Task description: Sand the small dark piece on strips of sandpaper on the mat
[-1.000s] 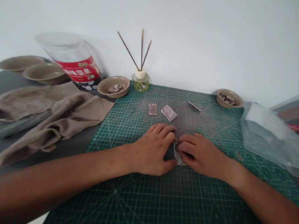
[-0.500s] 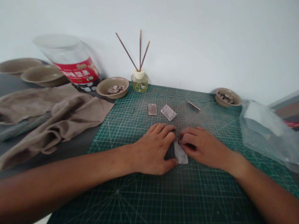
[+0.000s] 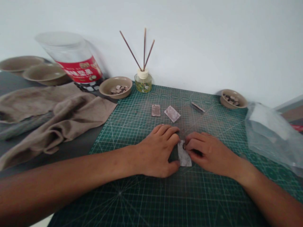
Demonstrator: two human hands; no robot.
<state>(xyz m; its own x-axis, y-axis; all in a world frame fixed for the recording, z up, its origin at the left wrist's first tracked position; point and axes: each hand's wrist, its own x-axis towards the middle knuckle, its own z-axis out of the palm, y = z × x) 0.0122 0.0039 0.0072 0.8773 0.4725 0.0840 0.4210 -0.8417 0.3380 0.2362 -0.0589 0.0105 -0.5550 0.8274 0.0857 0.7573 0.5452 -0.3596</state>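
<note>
A small greyish-white rectangular sheet (image 3: 185, 157) with a smudged surface lies flat on the green cutting mat (image 3: 151, 201). My left hand (image 3: 159, 153) steadies it from the left, thumb at its lower left corner and fingers curled by its upper left edge. Over the sheet's upper right part, my right hand (image 3: 205, 151) is closed in a pinch. A small dark spot shows at those fingertips, but what they hold is mostly hidden. Beyond the hands lie a brownish rectangular piece (image 3: 156, 110), a paler smudged one (image 3: 172, 113) and a thin strip-like piece (image 3: 198, 107).
A bowl of small chips (image 3: 115, 82) and a reed diffuser (image 3: 143, 82) stand at the back. Another chip bowl (image 3: 233, 92) and a clear plastic bag (image 3: 272, 135) are at right. Leftward are a red-labelled jar (image 3: 80, 71), two bowls (image 3: 44, 75) and a brown cloth (image 3: 78, 123).
My right fingertips have shifted slightly down and right over the sheet, uncovering its top edge. My left hand stays nearly in place. The whole view has shifted a little.
</note>
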